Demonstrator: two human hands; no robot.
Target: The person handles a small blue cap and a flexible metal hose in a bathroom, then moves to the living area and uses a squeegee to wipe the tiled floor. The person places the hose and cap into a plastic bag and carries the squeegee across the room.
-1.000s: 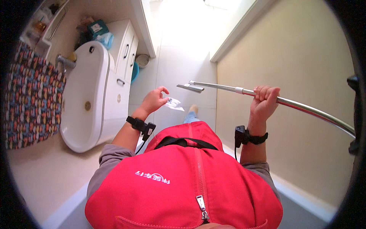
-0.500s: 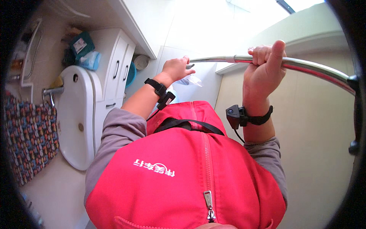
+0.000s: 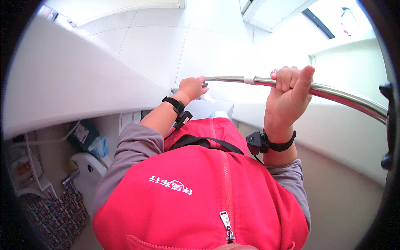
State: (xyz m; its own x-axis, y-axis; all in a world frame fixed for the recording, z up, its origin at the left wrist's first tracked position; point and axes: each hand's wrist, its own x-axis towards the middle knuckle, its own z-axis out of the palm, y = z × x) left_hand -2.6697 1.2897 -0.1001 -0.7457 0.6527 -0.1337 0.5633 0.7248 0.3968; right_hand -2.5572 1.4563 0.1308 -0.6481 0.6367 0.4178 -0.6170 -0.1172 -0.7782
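A shiny metal pole (image 3: 354,99) with a pale collar (image 3: 249,80) stretches across in front of me, its thicker part running out to the right. My right hand (image 3: 289,96) is closed around this thicker part, the thumb pointing up. At the thinner left end, my left hand (image 3: 191,88) has its fingers wrapped round the pole. A small dark piece (image 3: 204,85) shows by those fingers; what it is I cannot make out. Below the left hand, something pale and see-through is partly hidden. Black straps with small devices circle both wrists.
A white wall or panel (image 3: 66,79) rises close on the left. Behind it are a white washbasin (image 3: 89,171), a patterned cloth (image 3: 54,216) and a dark green packet (image 3: 84,135). Pale floor tiles (image 3: 162,50) lie ahead, with a white door-like panel (image 3: 275,14) beyond. A pale ledge (image 3: 346,146) runs along the right.
My view has shifted forward through the room: the basin has slid down and back at left, and more tiled floor shows. Both hands keep their hold on the pole, slightly lower in view.
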